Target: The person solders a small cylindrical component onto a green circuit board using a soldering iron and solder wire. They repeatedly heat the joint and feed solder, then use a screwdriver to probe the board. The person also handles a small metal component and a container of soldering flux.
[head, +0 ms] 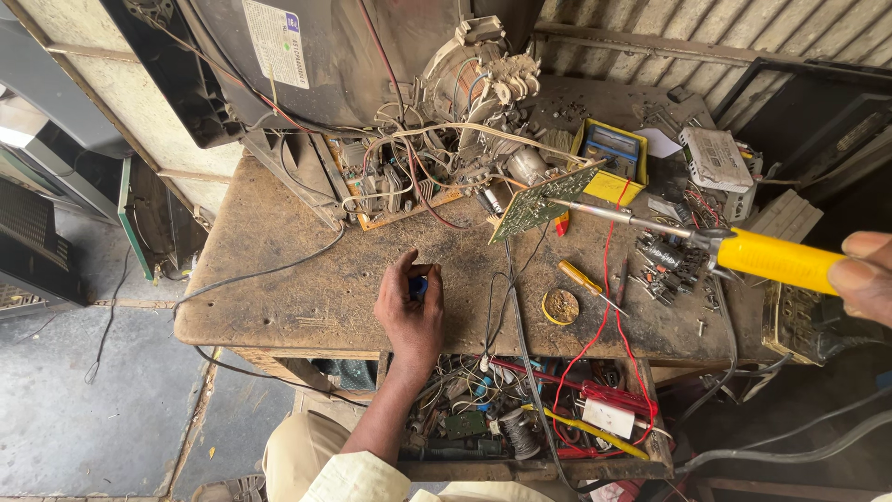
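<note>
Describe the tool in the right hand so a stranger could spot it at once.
Start at the worn wooden workbench, then look to its right edge, where the right hand grips a soldering iron. Its bright yellow handle and long metal shaft reaching toward the tilted green circuit board set it apart from the small screwdriver lying flat nearby.

Worn wooden workbench (pixel 279 232), corrugated metal wall (pixel 706 28), grey concrete floor (pixel 84 409), daylight

One head cam — you're looking steeply down at the workbench (pixel 279 279); close range, your hands in frame; no second view.
</note>
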The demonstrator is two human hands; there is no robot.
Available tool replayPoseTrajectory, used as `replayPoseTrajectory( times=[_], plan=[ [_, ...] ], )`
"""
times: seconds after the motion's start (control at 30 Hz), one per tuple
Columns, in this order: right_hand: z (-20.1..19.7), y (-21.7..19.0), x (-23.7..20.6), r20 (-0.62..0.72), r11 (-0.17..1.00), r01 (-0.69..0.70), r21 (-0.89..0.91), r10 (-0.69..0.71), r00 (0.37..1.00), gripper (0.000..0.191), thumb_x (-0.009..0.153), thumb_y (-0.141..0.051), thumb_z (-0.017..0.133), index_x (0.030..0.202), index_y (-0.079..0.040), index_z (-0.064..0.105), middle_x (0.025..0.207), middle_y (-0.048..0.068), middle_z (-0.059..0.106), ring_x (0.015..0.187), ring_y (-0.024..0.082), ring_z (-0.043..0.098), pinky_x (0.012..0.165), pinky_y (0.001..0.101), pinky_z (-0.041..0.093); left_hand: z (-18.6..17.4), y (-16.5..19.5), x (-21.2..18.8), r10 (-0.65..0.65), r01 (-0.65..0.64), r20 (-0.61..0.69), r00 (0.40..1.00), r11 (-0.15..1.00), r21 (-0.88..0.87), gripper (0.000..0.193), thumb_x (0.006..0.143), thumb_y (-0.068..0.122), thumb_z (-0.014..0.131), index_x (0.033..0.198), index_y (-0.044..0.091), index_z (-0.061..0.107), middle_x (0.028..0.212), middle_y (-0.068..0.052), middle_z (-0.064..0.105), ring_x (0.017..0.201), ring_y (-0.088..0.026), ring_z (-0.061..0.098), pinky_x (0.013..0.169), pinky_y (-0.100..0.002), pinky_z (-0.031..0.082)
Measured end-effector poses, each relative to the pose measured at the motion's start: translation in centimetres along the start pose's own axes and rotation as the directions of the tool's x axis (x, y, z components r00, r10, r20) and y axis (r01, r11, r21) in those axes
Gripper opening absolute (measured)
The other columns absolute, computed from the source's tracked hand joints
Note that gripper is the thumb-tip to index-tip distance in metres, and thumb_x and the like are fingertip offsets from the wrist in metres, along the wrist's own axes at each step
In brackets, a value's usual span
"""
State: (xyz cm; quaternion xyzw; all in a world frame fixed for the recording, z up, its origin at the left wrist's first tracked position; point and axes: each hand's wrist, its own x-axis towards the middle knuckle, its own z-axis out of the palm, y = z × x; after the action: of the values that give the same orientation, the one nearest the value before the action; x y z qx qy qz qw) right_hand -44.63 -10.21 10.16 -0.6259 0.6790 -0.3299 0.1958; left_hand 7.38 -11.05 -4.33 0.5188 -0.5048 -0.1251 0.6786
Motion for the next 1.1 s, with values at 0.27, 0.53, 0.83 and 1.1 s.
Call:
replayPoseTrajectory(
  times=[0.27,0.53,0.83,1.1],
  plan=[
    [0.6,-0.2,-3.5,-0.022,0.982,0.146,-0.119,-0.150,0.989,0.046,0.101,-0.028,0.068,0.136,0.002,0.063,0.098,0.016,0.074,0.091,0.021,0.075,0.089,0.0352,0.061,0.0,-0.2,-0.1,0.042,-0.042,0.004,0.999,0.999,0.024,0.029,0.092,0.005,0.076,0.119,0.002,0.064,0.092,-0.010,0.074,0.082,-0.019,0.072,0.075,-0.033,0.058],
    [1.9,-3.8,-9.4,-0.035,0.923,0.286,-0.257,-0.304,0.952,0.049,0.100,-0.028,0.069,0.138,0.001,0.064,0.096,0.015,0.075,0.088,0.020,0.076,0.088,0.0330,0.062,0.0,-0.2,-0.1,0.035,-0.035,0.011,0.999,0.999,0.036,0.030,0.091,0.005,0.077,0.118,0.002,0.064,0.091,-0.009,0.074,0.080,-0.019,0.071,0.073,-0.032,0.057],
    [4.0,-8.0,-13.3,-0.039,0.875,0.322,-0.361,-0.359,0.933,0.046,0.095,-0.024,0.070,0.135,-0.002,0.066,0.097,0.012,0.076,0.082,0.016,0.075,0.086,0.0294,0.061,0.0,-0.2,0.0,0.012,-0.013,0.029,1.000,1.000,0.026,0.029,0.092,0.005,0.077,0.118,0.001,0.064,0.090,-0.009,0.074,0.078,-0.016,0.070,0.072,-0.030,0.057],
    [4.8,-9.0,-14.1,-0.013,0.839,0.366,-0.402,-0.405,0.914,0.045,0.093,-0.024,0.071,0.134,-0.004,0.066,0.097,0.010,0.076,0.080,0.014,0.073,0.084,0.0288,0.060,-0.2,-0.1,0.0,-0.011,0.011,0.044,0.999,1.000,-0.002,0.029,0.092,0.005,0.076,0.119,0.001,0.064,0.092,-0.009,0.074,0.081,-0.016,0.071,0.073,-0.030,0.058]
  ],
)
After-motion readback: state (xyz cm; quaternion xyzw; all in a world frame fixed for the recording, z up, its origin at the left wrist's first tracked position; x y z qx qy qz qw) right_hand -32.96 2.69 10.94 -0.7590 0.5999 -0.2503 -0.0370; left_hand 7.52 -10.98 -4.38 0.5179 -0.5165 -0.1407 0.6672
